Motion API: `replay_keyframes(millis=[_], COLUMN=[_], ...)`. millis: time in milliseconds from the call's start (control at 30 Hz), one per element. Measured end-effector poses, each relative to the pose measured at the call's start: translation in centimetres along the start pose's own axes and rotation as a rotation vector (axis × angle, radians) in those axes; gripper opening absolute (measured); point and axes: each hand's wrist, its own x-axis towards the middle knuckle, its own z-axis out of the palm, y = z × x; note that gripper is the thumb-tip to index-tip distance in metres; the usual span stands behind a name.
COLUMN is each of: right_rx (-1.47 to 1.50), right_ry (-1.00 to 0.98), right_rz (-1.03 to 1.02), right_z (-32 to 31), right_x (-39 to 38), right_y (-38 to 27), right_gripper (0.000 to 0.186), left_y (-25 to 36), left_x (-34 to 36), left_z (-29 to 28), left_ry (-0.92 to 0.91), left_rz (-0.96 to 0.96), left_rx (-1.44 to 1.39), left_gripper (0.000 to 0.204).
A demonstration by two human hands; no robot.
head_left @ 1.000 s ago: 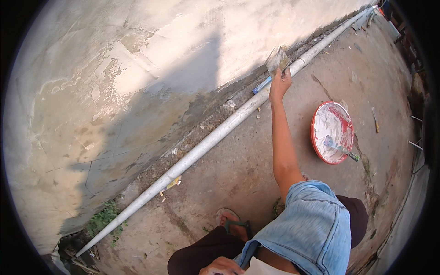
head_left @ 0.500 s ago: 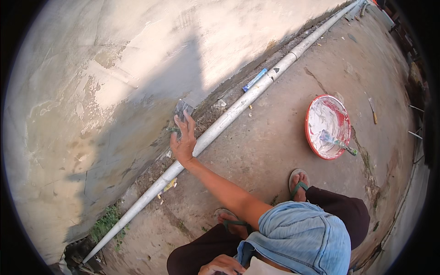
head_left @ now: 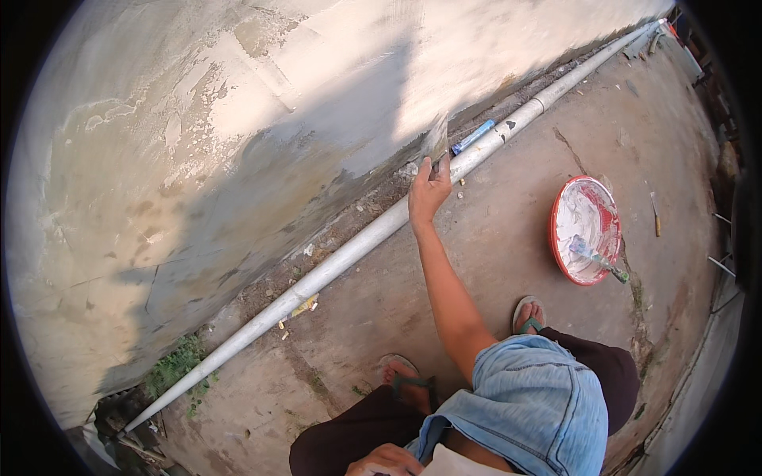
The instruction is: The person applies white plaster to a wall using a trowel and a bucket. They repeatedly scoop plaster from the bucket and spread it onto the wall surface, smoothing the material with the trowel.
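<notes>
My right hand (head_left: 429, 190) reaches out over the pale pipe, fingers closed on a putty knife (head_left: 436, 136). The knife's flat blade is against or very near the bottom of the plastered wall (head_left: 262, 151); its handle is mostly hidden by the hand. My left hand (head_left: 385, 460) is at the lower edge beside my dark trouser leg, its fingers largely cut off. To the right, a red basin (head_left: 555, 246) holds white paste (head_left: 573, 213). A second putty knife with a green handle (head_left: 616, 272) leans in it over the rim.
The long pipe (head_left: 349, 252) runs diagonally along the wall's foot. A blue packet (head_left: 474, 136) lies between pipe and wall. On the concrete ground right of the basin lies a thin tool with a yellowish handle (head_left: 657, 226). Weeds (head_left: 176, 365) grow at lower left.
My right hand has moved right and farther along the wall's foot with the putty knife, toward the blue packet. The view has shifted slightly. My left hand stays low by my leg.
</notes>
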Motion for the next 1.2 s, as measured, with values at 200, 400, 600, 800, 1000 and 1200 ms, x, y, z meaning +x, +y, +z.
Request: replay_keyframes(millis=[200,400,600,800,1000,1200], right_rx=[-0.147,-0.123,0.009,-0.042,-0.015,0.066], right_ry=[-0.127,-0.201,-0.430,-0.139,-0.169,-0.338], right_rz=[-0.174,-0.202,-0.169,0.128,0.339,0.049], right_z=[7.9,8.1,3.8,-3.4,0.1,4.0], right_x=[-11.0,-14.9,-19.2,-5.5,-1.4,-10.1], right_y=[-7.6,-9.6,-10.7,-4.4,-2.3,-10.8], right_gripper=[0.059,0.062,0.063,0.045,0.060,0.066], left_y=[1.3,-0.5,1.5,-1.0,2.1,0.7], left_x=[0.0,-2.1,-0.4,-3.5,-1.2,-2.0], left_z=[0.0,-1.2,-3.0,-1.7,-2.9,-2.3], left_ry=[0.137,0.091,-0.068,0.053,-0.132,-0.111], left_rz=[-0.128,-0.027,-0.051,0.038,-0.013,0.054], left_rx=[-0.077,-0.057,-0.073,-0.116,-0.151,-0.102], left_gripper=[0.009,0.008,0.009,0.009,0.010,0.010])
